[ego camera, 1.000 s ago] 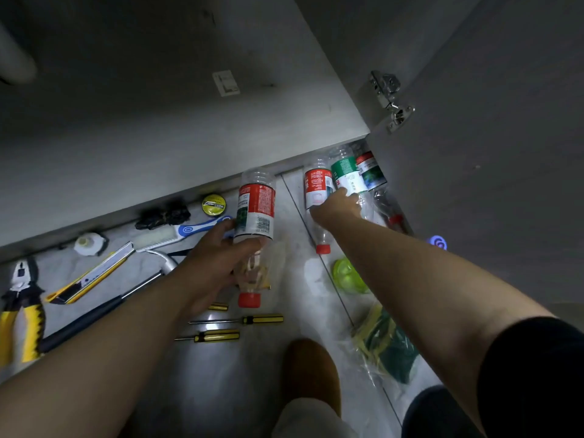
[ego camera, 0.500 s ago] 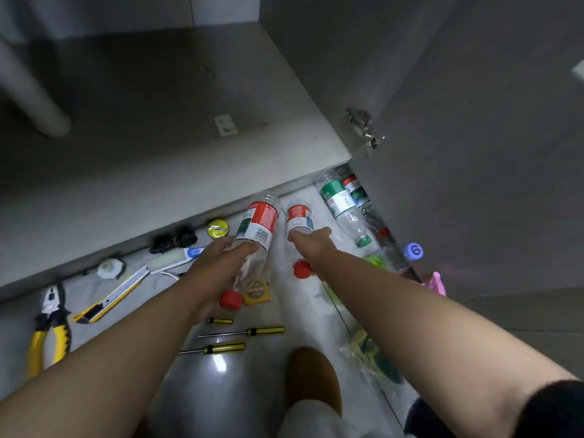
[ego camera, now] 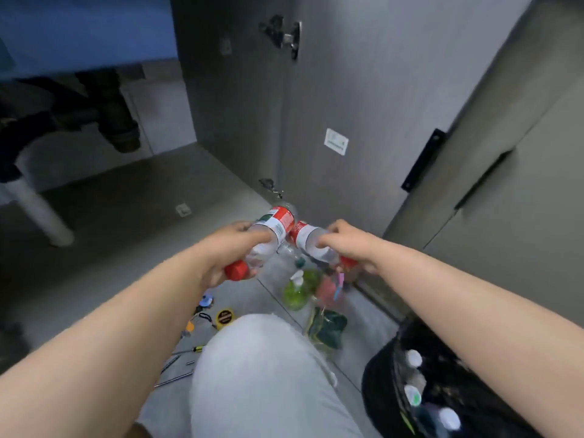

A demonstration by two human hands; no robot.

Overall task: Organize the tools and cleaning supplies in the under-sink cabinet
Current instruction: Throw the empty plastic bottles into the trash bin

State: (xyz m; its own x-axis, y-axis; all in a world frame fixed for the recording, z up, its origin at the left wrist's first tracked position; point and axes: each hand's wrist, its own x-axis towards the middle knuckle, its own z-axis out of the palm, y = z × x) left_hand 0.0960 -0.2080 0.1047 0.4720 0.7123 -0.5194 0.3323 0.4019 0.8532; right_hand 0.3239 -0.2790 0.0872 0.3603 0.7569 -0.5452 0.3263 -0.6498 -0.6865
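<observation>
My left hand (ego camera: 227, 248) grips a clear plastic bottle (ego camera: 271, 229) with a red label and red cap, lifted in front of the open cabinet. My right hand (ego camera: 344, 245) grips a second clear bottle (ego camera: 305, 238) with a red label and red cap. The two bottles are tilted toward each other, their bases almost touching, above the cabinet's front edge. The cabinet floor (ego camera: 132, 197) lies to the left, grey and bare apart from a white pipe (ego camera: 38, 207).
On the tiled floor below lie a green soap pump bottle (ego camera: 295, 289), a pink item (ego camera: 328, 287), a bagged green sponge (ego camera: 325, 327), a yellow tape measure (ego camera: 225, 317) and screwdrivers (ego camera: 183, 352). The open cabinet door (ego camera: 347, 121) stands right. A black bag (ego camera: 442, 384) holds bottles at lower right. My knee (ego camera: 262, 368) fills the bottom centre.
Both hands have lifted their bottles off the floor and brought them together in front of the cabinet. The view has tilted up, showing the drain pipe and cabinet interior.
</observation>
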